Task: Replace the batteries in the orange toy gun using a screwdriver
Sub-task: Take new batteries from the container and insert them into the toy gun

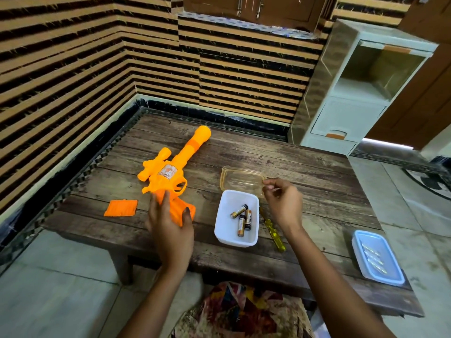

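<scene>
- Batteries point(241, 225) are lying in the white tub point(227, 230) beside the orange toy gun point(170, 173), whose cover point(120, 208) is off.
- Left hand point(170, 230) is gripping the gun's butt, steadying it.
- Right hand point(283, 203) is pinching its fingertips over the clear lid point(241, 179). I cannot tell whether it is holding anything, but small parts are best going there.

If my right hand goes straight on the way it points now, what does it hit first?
Most likely the clear tub, whose rim lies just ahead of the right hand; how high the hand is above it is unclear.

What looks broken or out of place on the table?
An orange ribbed panel lies loose left of the orange toy gun, apart from it. It looks like the removed battery cover, not damage. Nothing seems spilled.
</scene>
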Tool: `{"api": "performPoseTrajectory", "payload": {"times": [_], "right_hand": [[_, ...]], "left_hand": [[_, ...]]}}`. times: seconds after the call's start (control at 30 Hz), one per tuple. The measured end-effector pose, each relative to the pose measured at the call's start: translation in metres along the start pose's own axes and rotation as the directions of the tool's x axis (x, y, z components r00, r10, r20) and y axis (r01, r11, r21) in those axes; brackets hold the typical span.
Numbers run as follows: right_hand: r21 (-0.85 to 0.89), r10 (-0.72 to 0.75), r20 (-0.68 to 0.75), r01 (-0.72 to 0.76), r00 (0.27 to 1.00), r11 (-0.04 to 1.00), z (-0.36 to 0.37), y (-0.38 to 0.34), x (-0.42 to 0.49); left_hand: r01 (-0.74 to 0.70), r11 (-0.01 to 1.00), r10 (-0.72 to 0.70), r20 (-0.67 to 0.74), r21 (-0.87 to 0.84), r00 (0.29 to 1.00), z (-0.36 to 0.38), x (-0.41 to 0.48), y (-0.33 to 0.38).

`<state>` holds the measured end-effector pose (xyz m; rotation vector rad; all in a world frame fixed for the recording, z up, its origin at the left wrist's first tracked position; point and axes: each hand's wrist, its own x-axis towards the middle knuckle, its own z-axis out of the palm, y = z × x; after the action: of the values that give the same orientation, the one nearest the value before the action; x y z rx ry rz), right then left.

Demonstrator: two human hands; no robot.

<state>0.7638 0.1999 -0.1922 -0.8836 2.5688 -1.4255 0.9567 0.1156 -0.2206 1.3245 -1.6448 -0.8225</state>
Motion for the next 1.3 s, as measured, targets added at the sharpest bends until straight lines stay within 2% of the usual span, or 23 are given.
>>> {"api": "performPoseTrajectory", "payload": {"times": [0.1,0.17,0.23,0.3,0.33,0.43,0.53,0.63,0.73,0.8,0.83,0.9,0.97,1.0,1.07,1.13,1.2,1.3], "right_hand": [[0.037,-0.193,0.103,0.190,0.976,0.981,0.002,-0.012,-0.012],[-0.054,-0.296,0.217,0.314,0.930,0.948,0.004,-0.017,-0.019],[-0.223,-0.304,0.351,0.394,0.886,0.891,0.006,-0.022,-0.023],[-0.384,-0.247,0.468,0.447,0.848,0.808,0.008,-0.027,-0.025],[-0.409,-0.209,0.501,0.442,0.840,0.798,0.008,-0.029,-0.027],[-0.435,-0.169,0.527,0.435,0.833,0.788,0.014,-0.033,-0.030],[-0.518,-0.203,0.557,0.528,0.805,0.673,0.021,-0.032,-0.028],[-0.530,-0.216,0.633,0.620,0.743,0.579,0.027,-0.029,-0.025],[-0.506,-0.256,0.660,0.669,0.707,0.544,0.030,-0.023,-0.024],[-0.501,-0.295,0.632,0.668,0.717,0.550,0.028,-0.021,-0.024],[-0.478,-0.313,0.594,0.638,0.741,0.603,0.026,-0.022,-0.025],[-0.334,-0.313,0.452,0.484,0.835,0.809,0.021,-0.026,-0.028],[-0.056,-0.199,0.330,0.230,0.923,0.972,0.016,-0.029,-0.031],[0.112,-0.132,0.306,0.102,0.943,0.988,0.014,-0.030,-0.032],[0.403,-0.003,0.317,-0.132,0.948,0.906,0.010,-0.033,-0.035],[0.570,0.079,0.355,-0.283,0.931,0.771,0.007,-0.035,-0.039],[0.654,0.112,0.382,-0.354,0.918,0.669,0.006,-0.037,-0.043],[0.711,0.127,0.407,-0.401,0.904,0.577,0.004,-0.040,-0.048]], "left_hand": [[0.183,0.980,-0.186,0.038,0.083,0.982,0.000,-0.004,-0.005],[0.241,0.955,-0.251,0.036,0.174,0.967,0.000,0.000,-0.003],[0.252,0.934,-0.271,0.043,0.255,0.962,0.000,0.010,-0.001],[0.250,0.923,-0.279,0.063,0.294,0.958,0.003,0.020,-0.001],[0.257,0.920,-0.291,0.075,0.297,0.954,0.005,0.024,0.000],[0.305,0.913,-0.346,0.121,0.271,0.930,0.010,0.036,-0.002],[0.334,0.920,-0.367,0.146,0.205,0.919,0.010,0.044,-0.005],[0.345,0.925,-0.371,0.183,0.161,0.910,0.007,0.053,-0.006],[0.368,0.923,-0.386,0.252,0.116,0.888,0.008,0.060,-0.011],[0.374,0.927,-0.364,0.318,0.029,0.875,0.008,0.059,-0.011],[0.378,0.926,-0.352,0.324,-0.019,0.878,0.009,0.058,-0.011],[0.384,0.919,-0.340,0.308,-0.093,0.888,0.008,0.056,-0.012],[0.369,0.918,-0.315,0.304,-0.142,0.899,0.007,0.054,-0.014],[0.364,0.916,-0.301,0.311,-0.168,0.902,0.008,0.053,-0.014],[0.367,0.900,-0.283,0.326,-0.235,0.902,0.010,0.049,-0.015],[0.368,0.882,-0.267,0.329,-0.296,0.906,0.013,0.043,-0.014],[0.381,0.836,-0.260,0.326,-0.396,0.909,0.016,0.036,-0.014],[0.399,0.706,-0.261,0.308,-0.585,0.915,0.014,0.032,-0.016]]}}
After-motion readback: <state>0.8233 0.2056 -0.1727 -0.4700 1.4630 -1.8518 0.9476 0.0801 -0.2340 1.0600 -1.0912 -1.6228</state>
